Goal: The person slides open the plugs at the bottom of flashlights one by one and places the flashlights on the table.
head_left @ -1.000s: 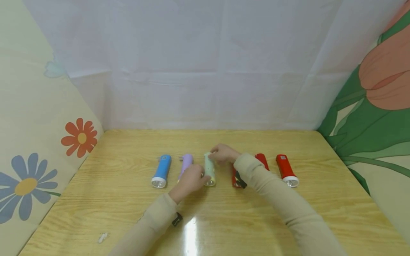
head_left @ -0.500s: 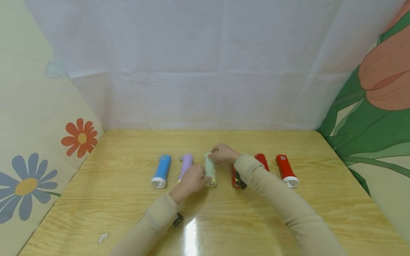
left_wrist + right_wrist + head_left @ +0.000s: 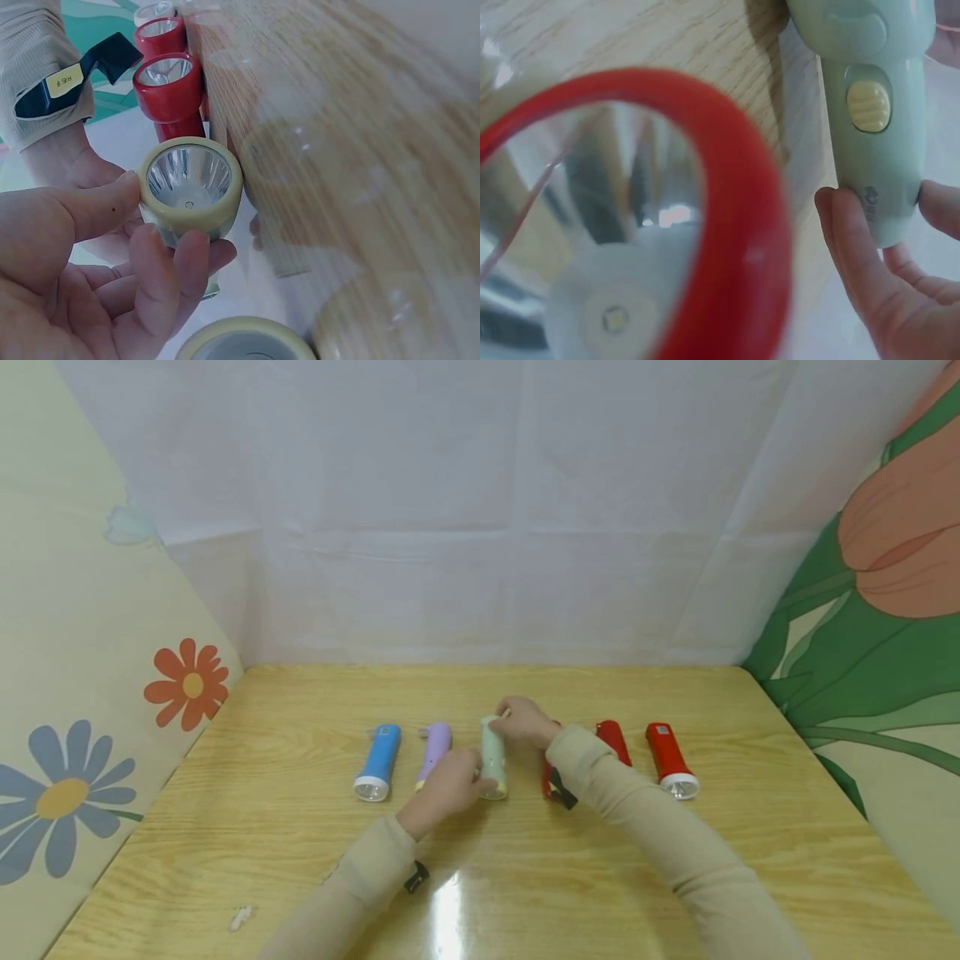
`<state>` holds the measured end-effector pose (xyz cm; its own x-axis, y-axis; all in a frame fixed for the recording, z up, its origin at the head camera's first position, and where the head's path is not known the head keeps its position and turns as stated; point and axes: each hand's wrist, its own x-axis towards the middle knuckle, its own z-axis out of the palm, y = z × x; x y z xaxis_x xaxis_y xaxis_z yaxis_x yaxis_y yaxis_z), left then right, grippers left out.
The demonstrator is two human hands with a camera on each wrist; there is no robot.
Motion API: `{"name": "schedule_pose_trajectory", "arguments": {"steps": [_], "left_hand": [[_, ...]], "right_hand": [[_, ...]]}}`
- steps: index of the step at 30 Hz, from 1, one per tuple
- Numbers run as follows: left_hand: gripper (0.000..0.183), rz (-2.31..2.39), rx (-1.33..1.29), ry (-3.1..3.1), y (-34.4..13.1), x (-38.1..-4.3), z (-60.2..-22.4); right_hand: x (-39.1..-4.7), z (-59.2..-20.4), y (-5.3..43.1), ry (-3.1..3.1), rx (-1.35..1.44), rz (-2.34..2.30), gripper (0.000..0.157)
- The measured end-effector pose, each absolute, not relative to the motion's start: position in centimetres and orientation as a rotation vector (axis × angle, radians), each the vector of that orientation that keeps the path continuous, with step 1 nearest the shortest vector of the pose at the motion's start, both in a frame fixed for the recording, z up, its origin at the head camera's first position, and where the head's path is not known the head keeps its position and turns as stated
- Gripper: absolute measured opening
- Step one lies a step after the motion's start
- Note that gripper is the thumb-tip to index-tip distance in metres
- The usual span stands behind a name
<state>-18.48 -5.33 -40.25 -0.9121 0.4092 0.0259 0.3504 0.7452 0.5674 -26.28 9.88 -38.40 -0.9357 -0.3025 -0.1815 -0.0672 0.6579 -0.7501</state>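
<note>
A light green flashlight [image 3: 492, 758] with a pale yellow rim lies on the wooden table, lens end toward me. My left hand [image 3: 447, 783] holds it by the lens end, thumb on one side and fingertips on the other in the left wrist view. The tail end is pinched by my right hand [image 3: 525, 723]; in the right wrist view its fingers and thumb sit on opposite sides, beyond the yellow slide switch [image 3: 869, 106]. Beside my left hand lies a purple flashlight [image 3: 438, 743], partly covered by that hand. Under my right wrist a red flashlight [image 3: 549, 783] is mostly hidden.
A blue flashlight [image 3: 381, 752] with a white rim lies at the left of the row. Two more red ones, one partly behind the sleeve [image 3: 614, 737] and one with a white rim [image 3: 667, 750], lie to the right. A white cloth [image 3: 480, 568] hangs behind the table.
The green flashlight has shifted very slightly to the right, with both hands still on its ends. The other flashlights look unmoved.
</note>
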Motion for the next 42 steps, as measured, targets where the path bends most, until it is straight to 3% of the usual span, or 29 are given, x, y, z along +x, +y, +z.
{"name": "schedule_pose_trajectory", "arguments": {"steps": [21, 31, 42], "left_hand": [[0.025, 0.992, 0.569, 2.783, -5.4, -18.1, -40.4], [0.022, 1.020, 0.594, 2.782, -5.4, -18.2, -40.5], [0.019, 0.998, 0.613, 2.796, -5.4, -18.3, -40.6]], "right_hand": [[-25.8, -38.0, 10.4, 2.543, -0.275, -1.381, 0.027], [-25.7, -37.6, 10.6, 2.510, -0.240, -1.456, 0.046], [-25.5, -37.2, 10.9, 2.455, -0.245, -1.539, 0.034]]}}
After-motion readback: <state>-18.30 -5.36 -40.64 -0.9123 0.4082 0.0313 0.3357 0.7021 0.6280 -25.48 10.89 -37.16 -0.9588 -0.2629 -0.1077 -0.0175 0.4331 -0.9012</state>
